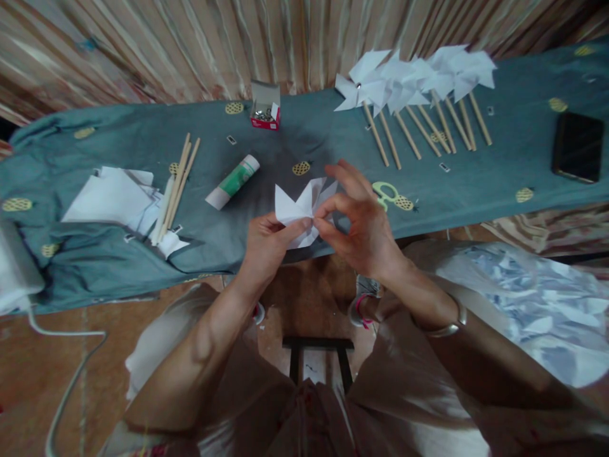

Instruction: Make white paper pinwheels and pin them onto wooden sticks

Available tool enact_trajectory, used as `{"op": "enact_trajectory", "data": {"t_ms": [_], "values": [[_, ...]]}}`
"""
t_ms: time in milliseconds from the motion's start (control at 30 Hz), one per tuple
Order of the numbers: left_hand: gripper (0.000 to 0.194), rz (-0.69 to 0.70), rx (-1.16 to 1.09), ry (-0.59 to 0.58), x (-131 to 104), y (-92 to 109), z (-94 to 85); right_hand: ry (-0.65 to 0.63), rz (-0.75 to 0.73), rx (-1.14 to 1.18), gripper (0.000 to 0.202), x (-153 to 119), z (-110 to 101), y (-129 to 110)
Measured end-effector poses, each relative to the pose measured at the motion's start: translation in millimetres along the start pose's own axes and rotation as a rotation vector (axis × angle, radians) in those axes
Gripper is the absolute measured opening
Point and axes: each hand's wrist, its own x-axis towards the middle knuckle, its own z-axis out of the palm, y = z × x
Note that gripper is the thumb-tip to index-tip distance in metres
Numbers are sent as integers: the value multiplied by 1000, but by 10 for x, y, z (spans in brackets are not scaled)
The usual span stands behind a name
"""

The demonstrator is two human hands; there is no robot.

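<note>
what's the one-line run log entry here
left hand: holding folded white paper | right hand: at paper's centre | nearby: green-labelled tube

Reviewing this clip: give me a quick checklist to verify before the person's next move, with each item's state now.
1. Folded paper held: ok, the left hand grips it and the right hand has its fingertips at the centre.
2. Fastener through the paper's centre: cannot tell, fingertips cover it.
3. Red box open: ok, lid up, small metal pieces visible inside.
4. Wooden sticks away from the hands: ok, they lie to the left.
5. Glue stick out of the way: ok, on its side, touching neither hand.
6. Scissors closed: cannot tell, only the handles show.
</note>
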Motion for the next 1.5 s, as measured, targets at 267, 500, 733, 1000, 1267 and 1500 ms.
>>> {"op": "enact_trajectory", "data": {"t_ms": [267, 500, 733, 1000, 1267, 1500], "values": [[16, 48, 60, 22, -8, -2, -13, -32, 23, 36, 5, 9, -7, -37], [16, 76, 144, 26, 0, -7, -28, -34, -2, 5, 7, 5, -21, -71], [12, 135, 199, -9, 7, -43, -63, -49, -5, 6, 5, -2, 1, -66], [11, -35, -101, 45, 38, 34, -15, 110, 35, 92, 28, 14, -58, -58], [18, -64, -200, 5, 50, 32, -25, 22, 496, 864, 62, 34, 177, -4], [21, -17, -124, 65, 46, 22, -13, -10, 652, 1046, 53, 98, 226, -110]]}}
